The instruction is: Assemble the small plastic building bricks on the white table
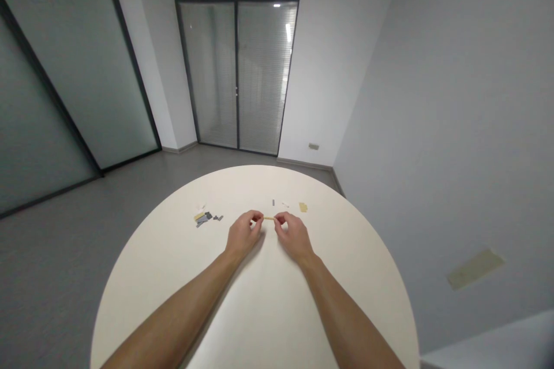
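Note:
Between my two hands a thin yellow strip-like piece (269,218) is held level, just over the table. My left hand (244,233) pinches its left end with thumb and fingertips. At the other end, the fingertips of my right hand (293,235) are closed on it. Too little of the piece shows to tell its exact kind. Just beyond the hands lie a small dark grey piece (273,202), a white piece (285,204) and a flat yellow piece (303,207).
A round cream table (259,323) carries everything. To the left lies a pile of grey, yellow and white pieces (201,219), with small dark pieces (218,218) beside it. A wall (454,127) stands on the right; a glazed door (237,75) is at the back.

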{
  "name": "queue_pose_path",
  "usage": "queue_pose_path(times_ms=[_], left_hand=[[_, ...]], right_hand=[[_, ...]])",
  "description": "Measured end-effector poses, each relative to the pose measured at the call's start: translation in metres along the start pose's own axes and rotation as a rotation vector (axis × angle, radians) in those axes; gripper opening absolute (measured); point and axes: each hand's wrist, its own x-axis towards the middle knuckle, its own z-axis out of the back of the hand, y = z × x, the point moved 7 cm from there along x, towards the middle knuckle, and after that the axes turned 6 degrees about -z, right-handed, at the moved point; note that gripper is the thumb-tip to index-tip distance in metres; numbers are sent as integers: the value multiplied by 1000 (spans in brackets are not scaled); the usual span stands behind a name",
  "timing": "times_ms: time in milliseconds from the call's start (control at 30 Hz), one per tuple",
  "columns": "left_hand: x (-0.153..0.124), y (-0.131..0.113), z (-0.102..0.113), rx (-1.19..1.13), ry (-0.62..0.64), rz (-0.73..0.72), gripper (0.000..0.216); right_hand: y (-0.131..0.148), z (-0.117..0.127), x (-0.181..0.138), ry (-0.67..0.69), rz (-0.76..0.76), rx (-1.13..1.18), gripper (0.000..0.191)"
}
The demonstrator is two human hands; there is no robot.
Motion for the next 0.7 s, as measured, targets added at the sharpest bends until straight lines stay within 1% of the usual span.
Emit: queue_pose_path(times_ms=[367, 500, 700], left_hand=[[-1, -5, 1, 7, 14, -22, 16], [0, -5, 0, 3, 28, -28, 17], [0, -5, 1, 6, 16, -19, 17]], right_hand=[[2, 1, 0, 7, -19, 0, 9], [1, 2, 0, 15, -25, -3, 10], [0, 1, 0, 27, -29, -9, 13]])
